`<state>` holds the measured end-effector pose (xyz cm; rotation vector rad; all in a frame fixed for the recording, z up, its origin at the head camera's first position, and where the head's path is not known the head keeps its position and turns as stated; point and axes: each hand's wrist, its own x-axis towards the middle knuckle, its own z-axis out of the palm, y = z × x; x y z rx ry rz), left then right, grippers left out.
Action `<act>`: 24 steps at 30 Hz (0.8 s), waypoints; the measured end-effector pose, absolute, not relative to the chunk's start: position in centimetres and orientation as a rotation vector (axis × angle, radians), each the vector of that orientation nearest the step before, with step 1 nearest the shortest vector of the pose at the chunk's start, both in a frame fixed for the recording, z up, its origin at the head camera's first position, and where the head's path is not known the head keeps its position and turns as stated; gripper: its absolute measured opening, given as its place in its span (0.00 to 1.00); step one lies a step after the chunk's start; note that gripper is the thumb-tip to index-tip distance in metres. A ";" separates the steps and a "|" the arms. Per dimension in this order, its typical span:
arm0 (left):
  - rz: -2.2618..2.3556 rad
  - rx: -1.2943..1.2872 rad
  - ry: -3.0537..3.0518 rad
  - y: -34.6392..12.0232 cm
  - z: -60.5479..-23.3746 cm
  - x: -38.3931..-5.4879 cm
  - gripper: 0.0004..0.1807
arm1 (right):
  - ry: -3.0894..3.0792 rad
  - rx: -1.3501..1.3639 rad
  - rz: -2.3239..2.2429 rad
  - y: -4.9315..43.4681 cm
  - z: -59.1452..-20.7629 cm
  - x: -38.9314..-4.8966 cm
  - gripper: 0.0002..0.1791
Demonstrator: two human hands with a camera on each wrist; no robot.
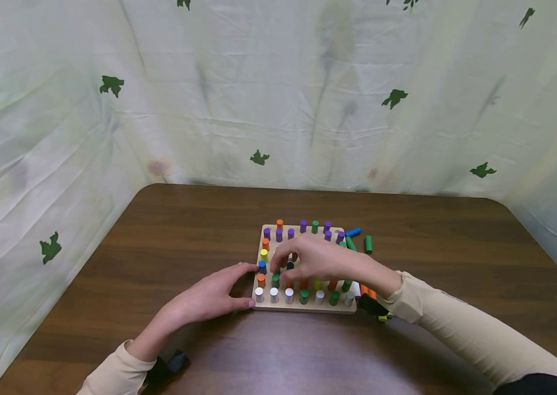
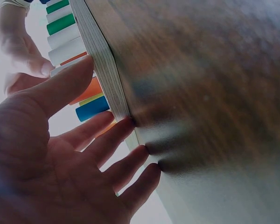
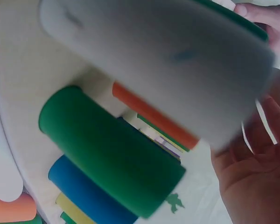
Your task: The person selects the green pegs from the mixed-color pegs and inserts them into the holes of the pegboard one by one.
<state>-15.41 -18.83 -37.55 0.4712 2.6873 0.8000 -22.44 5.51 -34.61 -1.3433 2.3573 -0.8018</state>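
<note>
On the table, our board looks part-filled with pegs; loose pegs lie beside it. Our left hand spreads along its edge; whether our right hand pinches one, we can't tell.

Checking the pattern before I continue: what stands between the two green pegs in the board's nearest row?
The head view shows one white peg there.

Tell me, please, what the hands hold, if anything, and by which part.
The left hand merely touches the left edge of the board; whether the right hand holds anything cannot be told.
</note>
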 end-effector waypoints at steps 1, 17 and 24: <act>0.801 0.474 2.687 -18.8 -37.6 -15.4 0.37 | 2.356 -1.345 -0.815 5.7 -34.6 -22.4 0.09; 0.785 0.461 2.695 -18.6 -37.5 -15.4 0.37 | 2.529 -1.302 -0.926 10.7 -33.3 -22.3 0.09; 0.774 0.459 2.696 -18.6 -37.5 -15.4 0.37 | 2.638 -1.174 -0.930 13.8 -33.2 -22.6 0.10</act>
